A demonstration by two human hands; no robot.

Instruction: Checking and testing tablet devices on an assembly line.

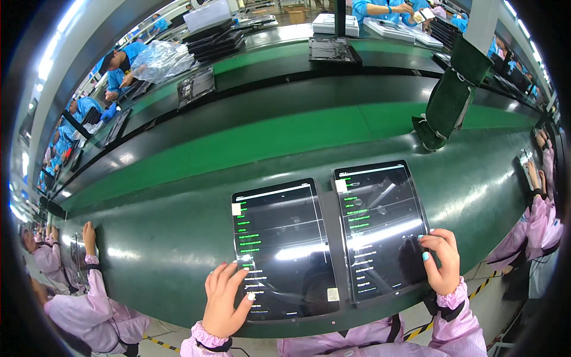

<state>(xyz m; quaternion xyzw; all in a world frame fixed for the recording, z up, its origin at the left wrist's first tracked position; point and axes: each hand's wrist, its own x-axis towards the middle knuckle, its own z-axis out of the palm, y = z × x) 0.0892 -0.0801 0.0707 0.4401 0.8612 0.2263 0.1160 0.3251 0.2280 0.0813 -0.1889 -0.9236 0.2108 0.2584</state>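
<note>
Two black tablets lie side by side on the green bench, screens up, each showing a list with green and white lines. My left hand (223,300) rests on the lower left edge of the left tablet (291,238), fingers spread over its glass. At the lower right edge of the right tablet (383,229) is my right hand (441,262), its fingers apart and fingertips touching the screen's border. Neither hand grips anything. Small pale stickers sit at the upper left of both tablets, and another at the lower right of the left one.
Beyond the green bench (178,238) runs a conveyor (250,134) with opened device housings (333,50) on its far side. A dark green upright piece (446,113) stands at the back right. Co-workers in pink sit left and right; others in blue work across the line.
</note>
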